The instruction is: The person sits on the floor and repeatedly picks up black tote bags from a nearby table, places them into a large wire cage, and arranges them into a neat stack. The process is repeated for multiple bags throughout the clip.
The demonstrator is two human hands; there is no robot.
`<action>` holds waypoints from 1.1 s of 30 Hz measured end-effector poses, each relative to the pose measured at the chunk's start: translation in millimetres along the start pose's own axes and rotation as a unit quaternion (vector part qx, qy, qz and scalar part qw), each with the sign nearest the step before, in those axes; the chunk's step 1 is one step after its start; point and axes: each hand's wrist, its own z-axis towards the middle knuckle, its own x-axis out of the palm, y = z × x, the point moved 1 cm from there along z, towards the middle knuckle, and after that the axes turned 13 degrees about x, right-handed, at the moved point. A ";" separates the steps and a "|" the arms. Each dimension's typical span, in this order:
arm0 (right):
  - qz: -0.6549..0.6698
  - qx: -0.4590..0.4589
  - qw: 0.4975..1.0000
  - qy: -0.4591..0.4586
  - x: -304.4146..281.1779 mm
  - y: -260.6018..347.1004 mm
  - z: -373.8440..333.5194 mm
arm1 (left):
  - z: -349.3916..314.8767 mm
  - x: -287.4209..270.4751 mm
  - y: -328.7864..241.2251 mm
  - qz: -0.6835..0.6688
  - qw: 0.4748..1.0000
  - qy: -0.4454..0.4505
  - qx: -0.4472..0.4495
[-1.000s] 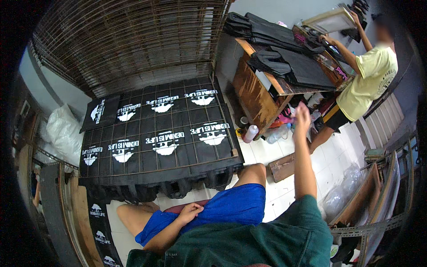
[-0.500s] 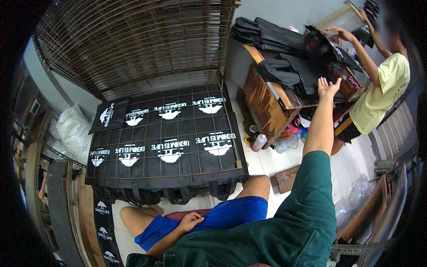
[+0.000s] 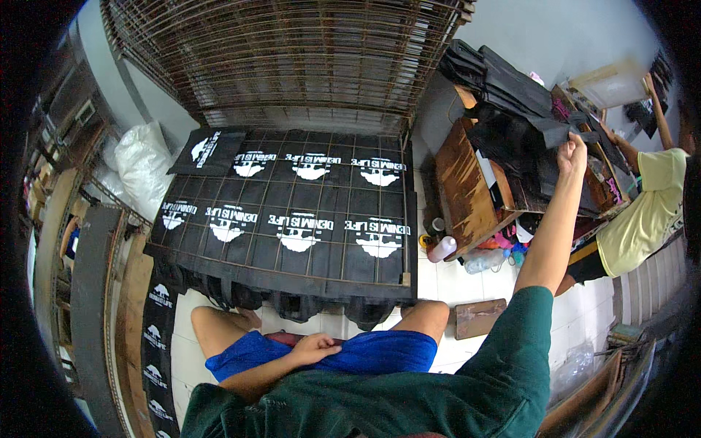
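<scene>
Stretched out to the right, my right hand [image 3: 572, 155] is closed on the edge of a black cloth bag [image 3: 544, 135] at the wooden worktable. The bag's far part merges with other black cloth on the table. My left hand [image 3: 315, 349] lies across my blue shorts [image 3: 394, 352], fingers resting flat and holding nothing. In front of my knees, black bags with white prints [image 3: 299, 233] lie in rows on a wire rack [image 3: 337, 219]. One more printed bag [image 3: 208, 152] rests at the rack's far left corner, turned sideways.
Raised wire racks [image 3: 277, 58] stand behind the printed bags. At the worktable [image 3: 464, 182], a person in a yellow shirt [image 3: 650, 212] holds up a framed screen [image 3: 610, 84]. A bottle [image 3: 442, 250] and a wooden block [image 3: 480, 318] are on the floor. Clear plastic [image 3: 142, 168] is piled left.
My right hand has gone from open, palm up, to closed on the black cloth bag. The view has shifted right. The other person's screen has moved away from the table surface.
</scene>
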 end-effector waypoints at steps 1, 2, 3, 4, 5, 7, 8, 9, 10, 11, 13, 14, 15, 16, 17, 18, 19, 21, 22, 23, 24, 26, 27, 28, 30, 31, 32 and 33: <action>0.025 -0.001 1.000 -0.015 40.0 -22.2 -24.5 | 4.7 -7.2 -31.8 -0.038 0.999 0.011 0.036; 0.025 -0.012 1.000 0.011 79.4 -35.8 -55.2 | 14.3 -13.5 -63.0 -0.077 0.993 0.021 0.081; 0.023 -0.027 0.999 0.038 114.3 -45.5 -87.9 | 27.1 -16.0 -89.6 -0.134 0.978 0.050 0.150; 0.018 -0.046 0.997 0.063 142.6 -51.8 -121.1 | 43.8 -22.0 -119.1 -0.189 0.953 0.083 0.222; 0.003 -0.076 0.994 0.077 161.2 -56.2 -152.9 | 50.1 -48.1 -179.5 -0.165 0.941 0.117 0.272; -0.012 -0.115 0.988 0.103 199.3 -84.7 -218.0 | 67.7 -71.8 -235.6 -0.314 0.883 0.178 0.300; -0.021 -0.136 0.985 0.107 214.9 -99.6 -252.6 | 86.5 -75.5 -253.8 -0.376 0.810 0.152 0.423; -0.030 -0.143 0.982 0.121 226.2 -113.5 -285.5 | 87.3 -101.1 -285.8 -0.434 0.829 0.173 0.308; -0.032 -0.142 0.979 0.144 241.7 -133.4 -319.3 | 81.9 -122.9 -303.5 -0.455 0.820 0.125 0.325; -0.036 -0.131 0.981 0.140 244.0 -154.6 -342.7 | 88.8 -141.6 -307.3 -0.535 0.792 0.082 0.281; -0.034 -0.125 0.983 0.133 247.7 -187.0 -388.5 | 85.4 -181.0 -308.5 -0.639 0.716 -0.008 0.283; -0.031 -0.133 0.982 0.131 249.7 -195.4 -411.6 | 73.1 -197.3 -308.9 -0.674 0.685 -0.045 0.274; -0.062 -0.128 0.982 0.123 244.2 -208.4 -427.0 | 71.9 -207.8 -293.7 -0.640 0.711 -0.057 0.285; -0.088 -0.118 0.982 0.119 237.3 -229.1 -439.4 | 66.7 -219.2 -275.4 -0.601 0.739 -0.077 0.295; -0.095 -0.127 0.978 0.133 227.8 -249.9 -451.6 | 57.2 -224.8 -263.3 -0.564 0.771 -0.162 0.246; -0.101 -0.137 0.974 0.149 215.0 -272.1 -466.5 | 49.3 -231.7 -243.7 -0.542 0.773 -0.140 0.298; -0.129 0.003 0.977 0.167 188.5 -300.1 -477.6 | 27.1 -236.7 -237.8 -0.514 0.780 -0.160 0.320; -0.210 0.291 0.912 0.197 137.1 -360.2 -504.0 | -24.7 -251.5 -219.5 -0.427 0.810 -0.184 0.358; 0.068 0.517 0.828 0.204 127.3 -394.3 -514.3 | -47.2 -260.8 -206.4 -0.371 0.829 -0.186 0.374; 0.121 0.553 0.810 0.154 114.4 -405.7 -525.7 | -68.9 -267.4 -188.6 -0.340 0.840 -0.196 0.375; 0.173 0.584 0.786 0.101 101.4 -412.0 -535.8 | -86.9 -271.7 -170.2 -0.308 0.850 -0.204 0.375; 0.195 0.588 0.769 0.157 93.3 -413.4 -537.4 | -116.8 -276.3 -135.8 -0.306 0.867 -0.234 0.317; 0.206 0.575 0.776 0.154 88.7 -415.9 -535.2 | -133.5 -278.0 -117.8 -0.315 0.875 -0.245 0.272; 0.218 0.559 0.786 0.150 96.6 -413.9 -537.9 | -149.0 -279.6 -98.8 -0.326 0.882 -0.252 0.228; 0.146 0.541 0.818 0.125 137.6 -399.9 -539.9 | -179.8 -283.2 -69.2 -0.298 0.880 -0.309 0.203; 0.128 0.531 0.826 0.140 145.7 -395.4 -537.5 | -191.1 -287.9 -66.4 -0.310 0.880 -0.309 0.184; 0.137 0.568 0.798 0.150 151.8 -397.5 -531.8 | -201.0 -294.4 -64.2 -0.323 0.880 -0.307 0.164; 0.141 0.601 0.770 0.162 160.2 -401.6 -525.1 | -210.0 -301.5 -57.1 -0.358 0.866 -0.315 0.152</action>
